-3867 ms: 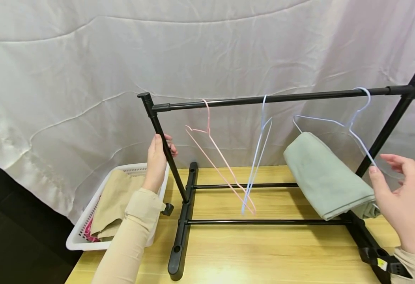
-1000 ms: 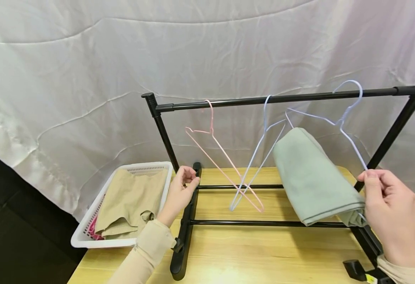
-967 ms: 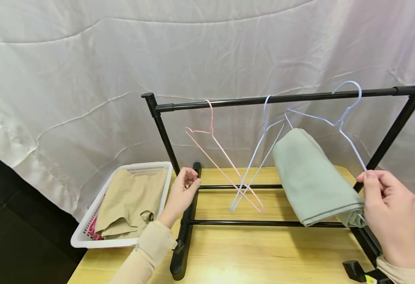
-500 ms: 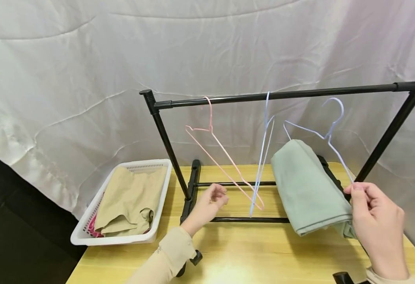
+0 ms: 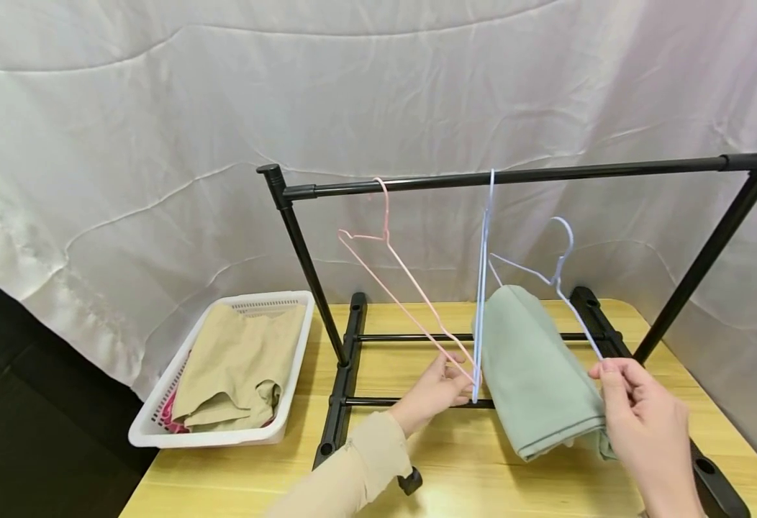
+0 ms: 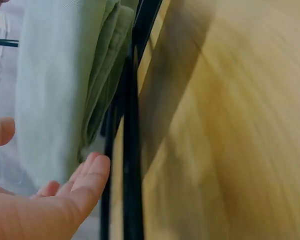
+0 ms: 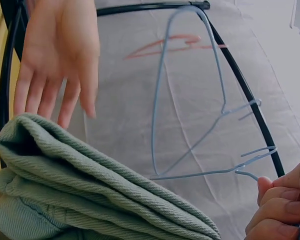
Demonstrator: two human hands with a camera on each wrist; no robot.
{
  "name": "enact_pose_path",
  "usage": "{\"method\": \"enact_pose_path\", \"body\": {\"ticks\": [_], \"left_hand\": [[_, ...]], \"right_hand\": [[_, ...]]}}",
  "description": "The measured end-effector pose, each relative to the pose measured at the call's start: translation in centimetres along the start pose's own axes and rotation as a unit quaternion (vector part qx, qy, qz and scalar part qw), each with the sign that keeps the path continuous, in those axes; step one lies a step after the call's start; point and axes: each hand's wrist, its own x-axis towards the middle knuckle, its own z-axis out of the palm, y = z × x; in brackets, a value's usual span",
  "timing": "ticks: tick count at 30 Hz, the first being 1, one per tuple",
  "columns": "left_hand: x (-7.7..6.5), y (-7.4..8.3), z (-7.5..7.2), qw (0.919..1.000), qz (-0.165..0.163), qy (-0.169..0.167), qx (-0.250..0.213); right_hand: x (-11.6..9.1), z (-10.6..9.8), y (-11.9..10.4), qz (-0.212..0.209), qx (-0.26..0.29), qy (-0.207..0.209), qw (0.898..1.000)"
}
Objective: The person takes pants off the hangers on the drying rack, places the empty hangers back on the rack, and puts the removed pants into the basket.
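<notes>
Under the rack, a wooden table, right edge beyond the rack's right foot. Below the rack's rail, a folded green cloth on a lilac-blue hanger, hook off the rail, open room toward the rack's right upright. Before that upright, right hand, thumb and finger pinching the hanger's corner. Above the rack's base, left hand, fingers extended, grasping nothing.

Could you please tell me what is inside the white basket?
Beige cloth lies on top; pink fabric peeks out from under its left side. Anything else beneath is covered.
</notes>
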Motion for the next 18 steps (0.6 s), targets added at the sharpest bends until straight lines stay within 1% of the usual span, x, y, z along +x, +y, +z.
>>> {"method": "enact_pose_path", "body": {"ticks": [2, 5, 9, 12, 15, 18], "left_hand": [[0.5, -0.5, 0.5, 0.9991, -0.015, -0.002, -0.041], [1.1, -1.0, 1.0, 0.9945, -0.033, -0.005, -0.099], [1.8, -1.1, 1.3, 0.9855, -0.053, -0.012, -0.161], [2.2, -1.3, 1.4, 0.9768, -0.06, -0.011, -0.205], [2.3, -1.4, 1.4, 0.9714, -0.067, -0.005, -0.228], [2.4, -1.4, 1.3, 0.9724, -0.074, 0.005, -0.221]], "right_hand": [[-0.3, 0.5, -0.3, -0.006, 0.006, -0.005, 1.0], [-0.7, 1.0, -0.9, -0.011, 0.016, -0.01, 1.0], [-1.2, 1.6, -1.6, -0.016, 0.029, -0.022, 0.999], [-1.5, 1.9, -1.9, -0.014, 0.037, -0.034, 0.999], [-1.6, 2.1, -2.0, -0.008, 0.043, -0.042, 0.998], [-1.7, 2.2, -1.9, -0.004, 0.045, -0.046, 0.998]]}}
